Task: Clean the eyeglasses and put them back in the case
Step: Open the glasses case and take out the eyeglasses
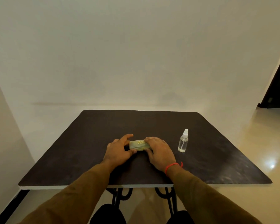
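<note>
Case: a pale yellow-green translucent rectangular eyeglass case (139, 145) with gold lettering lies flat near the middle of the dark square table (71, 159), lid down
Left hand (119, 150): cups the case's left end, thumb on the near edge, fingers curled over the far side
Right hand (160, 151): clasps the case's right end, fingers on top
Bottle: a clear plastic spray bottle (183, 141) stands upright, right of the case, apart from it
Wrist: a red thread band (171, 167) on the right one
</note>
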